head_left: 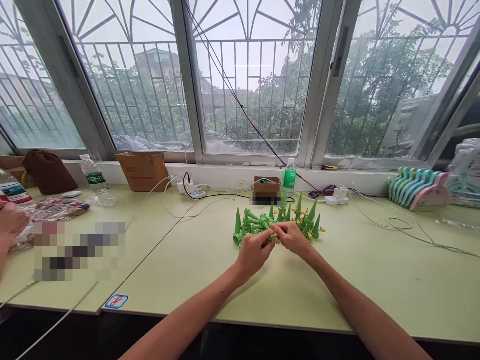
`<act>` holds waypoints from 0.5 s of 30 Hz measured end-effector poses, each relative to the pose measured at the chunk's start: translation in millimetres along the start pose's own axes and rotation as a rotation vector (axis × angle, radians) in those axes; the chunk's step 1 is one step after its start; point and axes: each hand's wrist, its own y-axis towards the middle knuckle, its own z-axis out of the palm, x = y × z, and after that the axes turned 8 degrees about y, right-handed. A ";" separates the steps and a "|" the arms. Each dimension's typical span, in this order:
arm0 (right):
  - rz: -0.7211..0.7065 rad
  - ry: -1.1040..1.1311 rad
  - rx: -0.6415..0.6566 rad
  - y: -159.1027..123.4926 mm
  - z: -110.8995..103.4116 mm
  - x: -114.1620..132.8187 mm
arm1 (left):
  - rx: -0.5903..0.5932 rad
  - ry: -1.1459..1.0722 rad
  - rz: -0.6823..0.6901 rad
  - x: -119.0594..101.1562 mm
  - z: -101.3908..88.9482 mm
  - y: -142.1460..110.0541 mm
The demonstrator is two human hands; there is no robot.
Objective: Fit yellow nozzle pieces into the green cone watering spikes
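Both hands meet over the middle of the table, in front of a heap of green plastic watering spikes (253,221). My left hand (255,252) is closed in a pinch on a green watering spike (272,236), of which only a small part shows between the fingers. From the other side, the fingertips of my right hand (291,239) pinch at the same spike; its far end is hidden by the hands. Behind my right hand stand several upright green spikes (311,215) fitted with small yellow valves (321,229).
A small cardboard box (267,185) and a green-labelled bottle (290,176) stand behind the spikes. White cables (399,225) and a power strip (336,200) lie at the right, near pastel hangers (416,189). Another person's hand (13,217) is at far left, by plastic-wrapped items (56,207).
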 end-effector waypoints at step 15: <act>-0.106 -0.174 -0.313 -3.7 4.6 9.9 | -0.027 -0.073 -0.268 -6.6 -1.2 4.0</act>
